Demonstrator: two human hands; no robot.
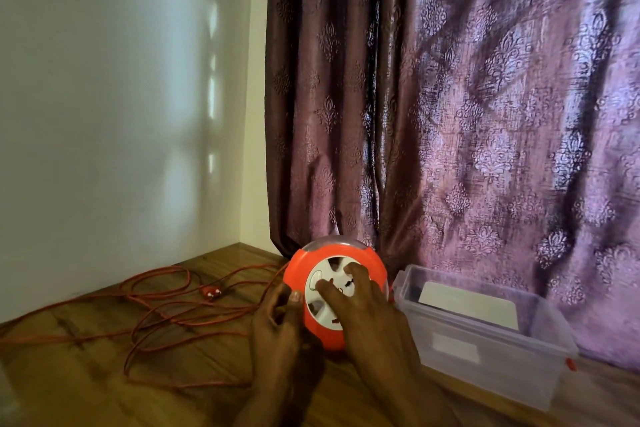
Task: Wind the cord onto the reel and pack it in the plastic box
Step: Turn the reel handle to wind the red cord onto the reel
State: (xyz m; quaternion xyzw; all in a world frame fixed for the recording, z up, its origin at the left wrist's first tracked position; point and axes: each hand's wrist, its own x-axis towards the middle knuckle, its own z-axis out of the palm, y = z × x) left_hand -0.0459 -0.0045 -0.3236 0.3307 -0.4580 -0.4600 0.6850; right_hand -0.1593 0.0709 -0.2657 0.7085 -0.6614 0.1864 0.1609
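- The reel (pixel 337 295) is standing on its edge on the wooden worktop (pixel 173 388), its round white face turned toward the camera, so its axle is running from the viewer toward the curtain.
- The cord (pixel 162 308) is lying unwound at the reel's 9 o'clock, its loose loops stretching mostly left to right across the wood and reaching the frame's left edge.
- The plug (pixel 211 292) is resting among those loops, near the 9 o'clock side of the reel but apart from it.
- The reel is showing an orange rim around a white hub with dark spoke-like openings and socket holes; a clear strip is running along its top at 12 o'clock.
- The left hand (pixel 277 322) is curling its fingers at the reel's left rim, around 8 o'clock; whether it is pinching the cord or the rim, I cannot tell.
- The right hand (pixel 356 305) is lying over the white hub with fingers spread and bent, fingertips pressing into the face.
- The plastic box (pixel 485 354) is sitting open at the reel's 3 o'clock, just beside it, clear-walled with a white card-like piece inside and a small red latch on its right end.
- The worktop is brown wood with visible grain, slightly glossy.
- A purple-brown patterned curtain (pixel 467 97) is hanging behind the reel and box at 12 o'clock, down to the worktop.
- A pale wall (pixel 121 97) is filling the left, catching faint patches of light.
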